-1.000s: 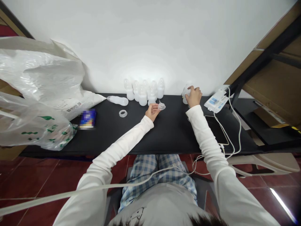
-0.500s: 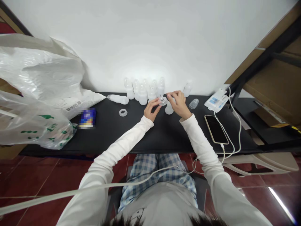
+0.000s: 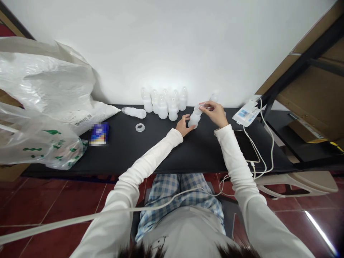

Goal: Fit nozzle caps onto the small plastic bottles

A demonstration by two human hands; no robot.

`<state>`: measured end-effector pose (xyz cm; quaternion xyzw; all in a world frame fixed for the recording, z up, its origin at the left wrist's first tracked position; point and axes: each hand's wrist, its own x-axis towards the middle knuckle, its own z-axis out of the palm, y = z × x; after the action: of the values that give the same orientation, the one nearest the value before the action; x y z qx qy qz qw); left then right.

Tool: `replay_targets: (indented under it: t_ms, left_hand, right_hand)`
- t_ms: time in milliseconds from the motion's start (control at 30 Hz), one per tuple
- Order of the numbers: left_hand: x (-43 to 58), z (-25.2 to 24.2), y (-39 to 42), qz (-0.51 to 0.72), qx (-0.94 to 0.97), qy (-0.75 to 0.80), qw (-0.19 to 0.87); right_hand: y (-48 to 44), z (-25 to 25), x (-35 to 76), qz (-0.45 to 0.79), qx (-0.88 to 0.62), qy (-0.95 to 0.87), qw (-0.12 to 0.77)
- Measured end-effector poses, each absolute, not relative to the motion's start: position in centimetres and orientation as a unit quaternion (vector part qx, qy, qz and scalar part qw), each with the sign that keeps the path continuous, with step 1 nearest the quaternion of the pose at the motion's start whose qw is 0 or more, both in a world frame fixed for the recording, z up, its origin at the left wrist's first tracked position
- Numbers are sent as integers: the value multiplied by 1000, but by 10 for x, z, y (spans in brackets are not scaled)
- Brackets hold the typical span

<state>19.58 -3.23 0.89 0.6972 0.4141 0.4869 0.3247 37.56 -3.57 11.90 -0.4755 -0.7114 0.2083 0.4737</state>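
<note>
A frosted white baby bottle (image 3: 194,118) stands slightly tilted on the black table in front of me. My left hand (image 3: 185,126) curls round its lower part. At its neck, the fingers of my right hand (image 3: 215,113) pinch the pale collar ring (image 3: 199,108), partly hidden by the fingertips. Several capped baby bottles (image 3: 162,109) stand in a cluster to the left, near the wall. Another bottle (image 3: 214,97) shows behind my right hand. One capped bottle (image 3: 134,112) lies on its side, with a loose translucent ring (image 3: 140,127) in front of it.
White plastic bags (image 3: 45,82) fill the left end of the table (image 3: 120,150), beside a small blue pack (image 3: 99,134). At the right lie a phone (image 3: 245,145), partly behind my sleeve, a white-and-blue packet (image 3: 245,113) and a white cable (image 3: 273,143). A cable also crosses my lap.
The ring has gone from my left hand to the bottle's neck, where my right hand grips it. My left hand has moved right onto the bottle. My right forearm now covers the loose clear cap.
</note>
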Motion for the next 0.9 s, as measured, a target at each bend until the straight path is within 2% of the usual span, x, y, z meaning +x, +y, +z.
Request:
replay_targets:
  t_ms: [300, 367, 500, 600, 733, 900]
  left_hand:
    - [160, 23, -43, 555, 703, 360, 261]
    - [148, 23, -41, 526, 705, 351, 322]
    - [130, 22, -38, 419, 655, 343, 527]
    - [123, 23, -32, 323, 614, 339, 635]
    - [119, 29, -24, 240, 612, 344, 671]
    - [119, 28, -24, 212, 613, 318, 691]
  right_hand:
    - [-53, 108, 393, 369, -419, -697, 450]
    - [-59, 105, 391, 400, -398, -698, 441]
    - [-70, 98, 382, 449, -353, -705, 421]
    - [-77, 96, 375, 457, -333, -722, 399]
    - [-80, 96, 370, 455, -321, -729, 398]
    - [-79, 94, 365, 427, -337, -729, 416]
